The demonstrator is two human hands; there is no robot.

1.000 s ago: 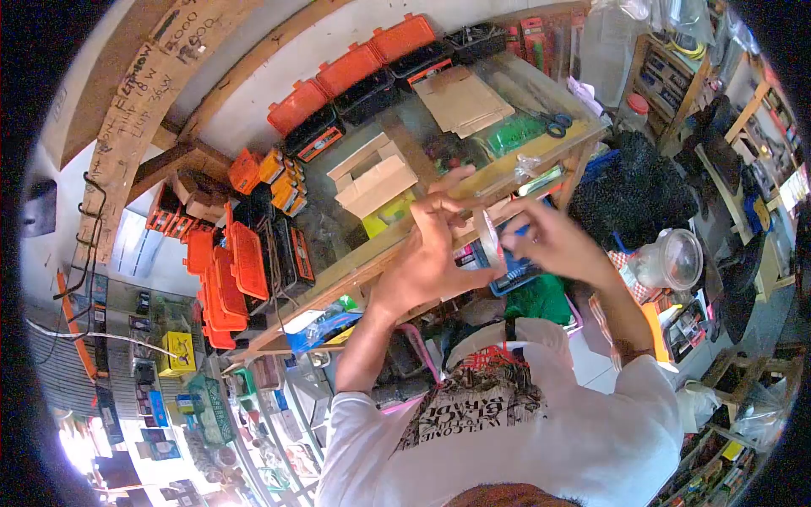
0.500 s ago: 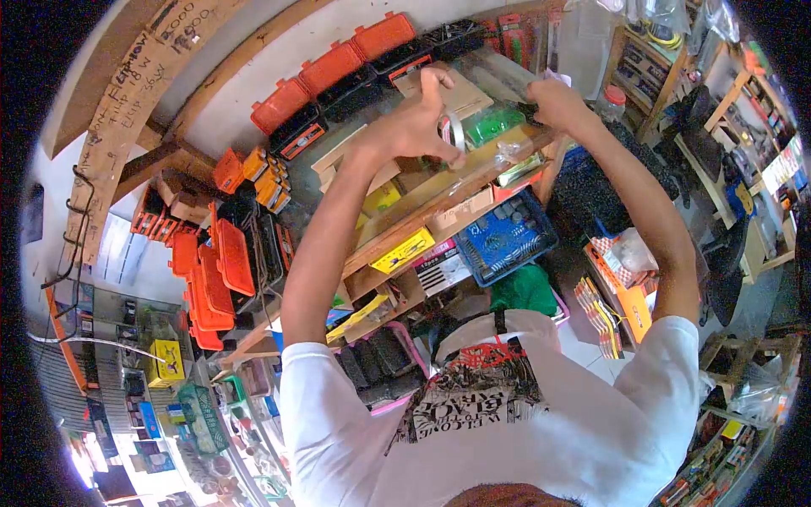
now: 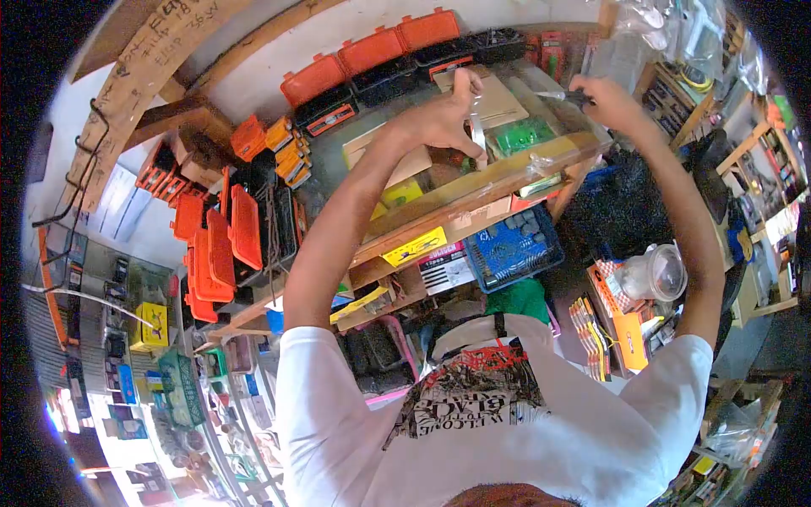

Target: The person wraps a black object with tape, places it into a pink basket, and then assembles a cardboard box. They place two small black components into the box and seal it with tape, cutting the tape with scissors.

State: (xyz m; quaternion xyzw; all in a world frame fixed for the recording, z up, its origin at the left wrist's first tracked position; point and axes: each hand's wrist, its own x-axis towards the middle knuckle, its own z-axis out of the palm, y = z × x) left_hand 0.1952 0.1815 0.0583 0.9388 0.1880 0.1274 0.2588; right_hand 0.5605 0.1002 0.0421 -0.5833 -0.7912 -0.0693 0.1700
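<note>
My left hand (image 3: pixel 448 120) is curled, thumb and fingers around a narrow roll of tape (image 3: pixel 477 133) seen nearly edge-on. It hovers over the glass-topped counter (image 3: pixel 541 80), beside a flat cardboard piece (image 3: pixel 494 100) and a green plastic-wrapped item (image 3: pixel 521 135). Out at the counter's right end, my right hand (image 3: pixel 610 103) is closed on a dark-handled tool (image 3: pixel 577 98). Its pale, blade-like tip points left toward my other hand; its exact kind I cannot tell.
Open orange-lidded toolboxes (image 3: pixel 372 52) line the counter's back, with more orange lids (image 3: pixel 245 228) at left. Below the front edge sit a blue basket (image 3: pixel 514 245) and a yellow box (image 3: pixel 414 246). A clear round tub (image 3: pixel 666 272) stands near my right forearm.
The view has shifted, and both hands appear farther right. The tape roll now shows more edge-on. The pale-tipped tool in my right hand has become visible.
</note>
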